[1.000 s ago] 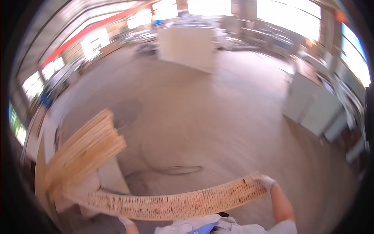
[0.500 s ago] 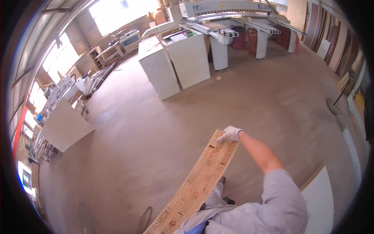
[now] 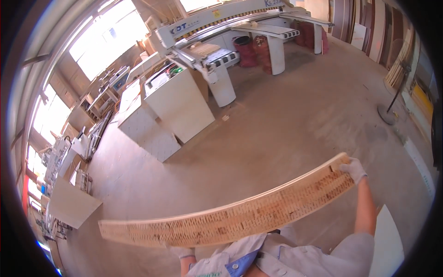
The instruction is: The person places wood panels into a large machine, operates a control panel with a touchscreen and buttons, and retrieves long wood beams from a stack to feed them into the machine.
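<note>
A long wooden board, its face covered in rows of short dark marks like finger joints, lies across in front of my body. Its right end is raised farther away than its left end. My right hand, in a white glove, is closed around the right end. Low on the left, my left hand, also gloved, holds the board's near edge; its fingers are blurred and partly hidden by the wood.
Ahead stand white cabinets beside a large panel saw with red sacks under its tables. Tall panels lean along the right wall. A pale sheet is near my right elbow. Another machine stands left.
The board has swung from a steep slant to lying nearly crosswise. My right hand has moved right with its end, and my left hand has come into view. The room has shifted left and tilted.
</note>
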`<state>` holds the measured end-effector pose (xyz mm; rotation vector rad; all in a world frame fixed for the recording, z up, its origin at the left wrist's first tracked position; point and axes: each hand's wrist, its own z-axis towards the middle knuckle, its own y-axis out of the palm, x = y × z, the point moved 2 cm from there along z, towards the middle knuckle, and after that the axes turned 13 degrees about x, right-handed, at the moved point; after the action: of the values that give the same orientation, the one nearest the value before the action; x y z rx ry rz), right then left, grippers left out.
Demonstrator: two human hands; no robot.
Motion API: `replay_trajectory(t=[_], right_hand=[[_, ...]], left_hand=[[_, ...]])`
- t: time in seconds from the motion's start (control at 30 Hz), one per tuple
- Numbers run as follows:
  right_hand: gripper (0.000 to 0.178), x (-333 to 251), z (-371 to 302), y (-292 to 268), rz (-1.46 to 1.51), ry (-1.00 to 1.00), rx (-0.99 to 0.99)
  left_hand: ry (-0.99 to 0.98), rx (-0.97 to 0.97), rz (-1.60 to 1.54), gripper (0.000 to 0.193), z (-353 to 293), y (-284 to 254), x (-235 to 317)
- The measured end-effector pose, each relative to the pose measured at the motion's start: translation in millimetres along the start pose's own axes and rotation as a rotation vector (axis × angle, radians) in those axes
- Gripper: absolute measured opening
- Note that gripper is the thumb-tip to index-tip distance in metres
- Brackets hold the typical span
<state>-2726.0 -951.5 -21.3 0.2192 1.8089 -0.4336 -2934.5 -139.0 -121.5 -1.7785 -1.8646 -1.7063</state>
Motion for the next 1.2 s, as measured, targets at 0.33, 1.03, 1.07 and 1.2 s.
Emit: replay_trajectory(t=[0.33,1.03,1.07,1.2], right_hand=[[0.046,111.4,243.4,-298.6,0.073,-0.014,0.678],[0.071,-78.4,639.6,-42.9,0.347,0.388,1.332],[0.071,-84.2,692.1,-34.3,0.356,0.383,1.332],[0.070,-128.0,861.5,-4.3,0.357,0.398,1.320]], left_hand=[[-0.180,-0.344,0.022,0.083,124.9,585.8,-301.7],[-0.944,-0.563,0.385,0.076,373.6,1376.7,-935.5],[-0.945,-0.572,0.388,0.076,390.4,1401.3,-968.8],[-0.906,-0.592,0.426,0.076,465.5,1514.1,-1070.1]])
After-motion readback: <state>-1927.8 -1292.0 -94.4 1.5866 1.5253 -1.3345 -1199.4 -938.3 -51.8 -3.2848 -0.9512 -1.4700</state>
